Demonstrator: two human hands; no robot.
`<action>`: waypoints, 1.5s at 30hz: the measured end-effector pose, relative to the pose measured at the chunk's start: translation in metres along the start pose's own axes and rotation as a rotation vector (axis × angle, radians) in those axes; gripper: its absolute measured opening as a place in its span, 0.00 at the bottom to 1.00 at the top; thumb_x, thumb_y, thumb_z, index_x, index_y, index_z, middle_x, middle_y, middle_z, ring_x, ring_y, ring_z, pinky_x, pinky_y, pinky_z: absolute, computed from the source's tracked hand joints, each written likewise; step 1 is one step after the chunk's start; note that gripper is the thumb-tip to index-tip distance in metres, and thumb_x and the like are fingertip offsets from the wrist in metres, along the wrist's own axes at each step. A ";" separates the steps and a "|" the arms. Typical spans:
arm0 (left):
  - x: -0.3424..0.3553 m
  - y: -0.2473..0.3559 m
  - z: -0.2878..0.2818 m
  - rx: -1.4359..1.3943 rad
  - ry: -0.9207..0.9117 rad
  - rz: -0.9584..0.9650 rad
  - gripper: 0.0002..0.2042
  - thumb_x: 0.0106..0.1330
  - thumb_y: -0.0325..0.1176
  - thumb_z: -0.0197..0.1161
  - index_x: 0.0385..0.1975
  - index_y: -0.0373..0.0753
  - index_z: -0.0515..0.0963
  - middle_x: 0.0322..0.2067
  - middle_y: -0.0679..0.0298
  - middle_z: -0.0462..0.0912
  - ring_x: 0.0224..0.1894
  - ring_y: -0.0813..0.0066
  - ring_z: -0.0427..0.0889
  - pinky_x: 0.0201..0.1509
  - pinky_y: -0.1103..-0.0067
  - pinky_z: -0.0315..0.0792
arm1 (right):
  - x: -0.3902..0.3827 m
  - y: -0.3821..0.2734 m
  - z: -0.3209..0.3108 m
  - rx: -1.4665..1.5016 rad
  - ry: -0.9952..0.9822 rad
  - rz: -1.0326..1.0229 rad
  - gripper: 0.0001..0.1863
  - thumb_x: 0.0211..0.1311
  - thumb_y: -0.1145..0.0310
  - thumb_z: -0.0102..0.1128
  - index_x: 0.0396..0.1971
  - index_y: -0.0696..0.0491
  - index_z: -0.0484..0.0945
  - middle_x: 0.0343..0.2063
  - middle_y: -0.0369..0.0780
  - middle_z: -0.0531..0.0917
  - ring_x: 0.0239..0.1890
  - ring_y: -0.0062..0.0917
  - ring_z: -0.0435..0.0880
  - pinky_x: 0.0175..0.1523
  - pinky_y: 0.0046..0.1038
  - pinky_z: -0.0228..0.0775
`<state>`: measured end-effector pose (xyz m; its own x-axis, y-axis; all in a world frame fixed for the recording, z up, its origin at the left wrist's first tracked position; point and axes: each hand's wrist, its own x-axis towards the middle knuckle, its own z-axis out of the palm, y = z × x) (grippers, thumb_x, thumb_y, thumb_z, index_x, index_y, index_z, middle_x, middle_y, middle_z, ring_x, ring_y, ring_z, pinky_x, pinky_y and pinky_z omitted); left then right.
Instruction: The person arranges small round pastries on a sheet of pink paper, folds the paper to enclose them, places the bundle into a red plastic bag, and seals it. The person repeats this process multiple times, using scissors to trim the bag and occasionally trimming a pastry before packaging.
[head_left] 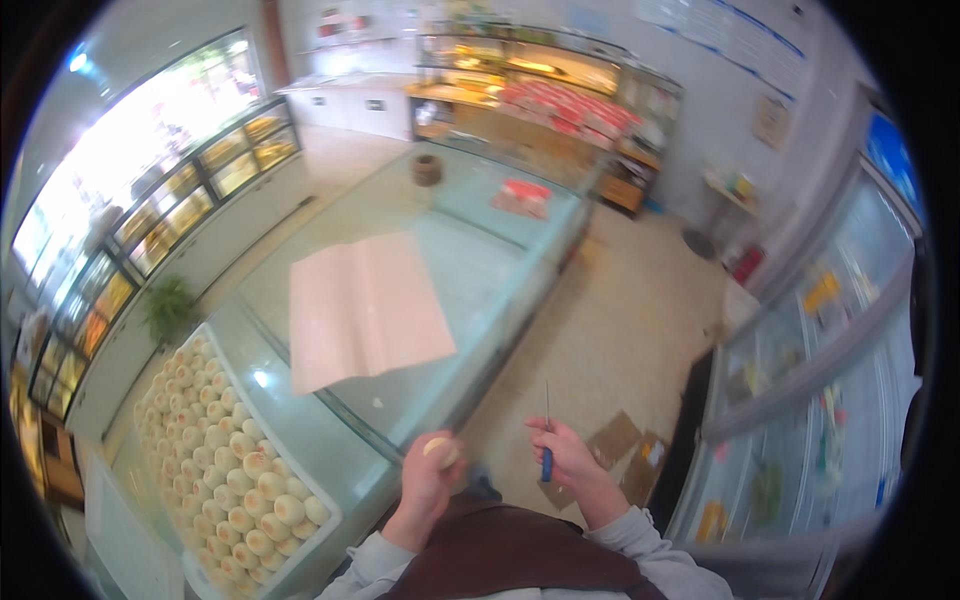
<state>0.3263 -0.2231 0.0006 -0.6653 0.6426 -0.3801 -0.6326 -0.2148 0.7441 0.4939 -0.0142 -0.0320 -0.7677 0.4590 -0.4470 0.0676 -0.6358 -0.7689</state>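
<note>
My left hand is closed around a small round pale bun, held above the near corner of the glass counter. In my right hand is a thin tool with a blue handle; its slim metal shaft points up and away, and I cannot tell whether it is a blade or a spike. The tool and the bun are apart. At the lower left, a white tray lies on the counter, filled with rows of similar round buns, many lightly browned on top.
A large sheet of pinkish paper with a central crease lies on the glass counter. Farther back are a brown round container and a red-and-white package. Flattened cardboard lies on the floor beside a glass-door cooler at right.
</note>
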 end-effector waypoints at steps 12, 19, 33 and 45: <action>0.135 0.048 0.076 0.016 0.260 0.227 0.13 0.78 0.31 0.62 0.57 0.35 0.74 0.41 0.54 0.86 0.33 0.69 0.84 0.33 0.78 0.76 | 0.259 -0.183 0.003 -1.265 0.117 -0.813 0.20 0.71 0.74 0.58 0.62 0.58 0.76 0.42 0.50 0.82 0.43 0.46 0.85 0.48 0.44 0.79; 0.169 0.031 0.106 -0.065 0.515 0.321 0.14 0.83 0.40 0.59 0.56 0.36 0.74 0.42 0.56 0.86 0.33 0.70 0.84 0.33 0.78 0.74 | 0.404 -0.228 0.016 -1.670 0.053 -0.813 0.14 0.69 0.69 0.61 0.52 0.54 0.81 0.48 0.51 0.83 0.52 0.52 0.84 0.56 0.53 0.78; 0.214 0.020 0.157 -0.286 0.518 0.248 0.22 0.86 0.52 0.50 0.58 0.39 0.78 0.42 0.59 0.86 0.37 0.69 0.87 0.41 0.76 0.82 | 0.310 -0.229 0.078 -1.106 -1.154 -0.820 0.35 0.54 0.66 0.80 0.63 0.55 0.79 0.59 0.48 0.83 0.60 0.46 0.83 0.62 0.43 0.75; 0.196 0.039 0.093 -0.054 0.658 0.271 0.26 0.82 0.51 0.57 0.66 0.35 0.76 0.57 0.54 0.84 0.56 0.62 0.86 0.59 0.62 0.82 | 0.312 -0.160 0.168 -1.105 -0.964 -0.765 0.31 0.58 0.68 0.77 0.62 0.58 0.80 0.54 0.50 0.87 0.56 0.50 0.87 0.61 0.43 0.79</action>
<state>0.2083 -0.0364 0.0060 -0.8923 -0.0124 -0.4512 -0.4186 -0.3513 0.8375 0.1367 0.1267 0.0283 -0.8934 -0.3594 0.2694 -0.4200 0.4557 -0.7848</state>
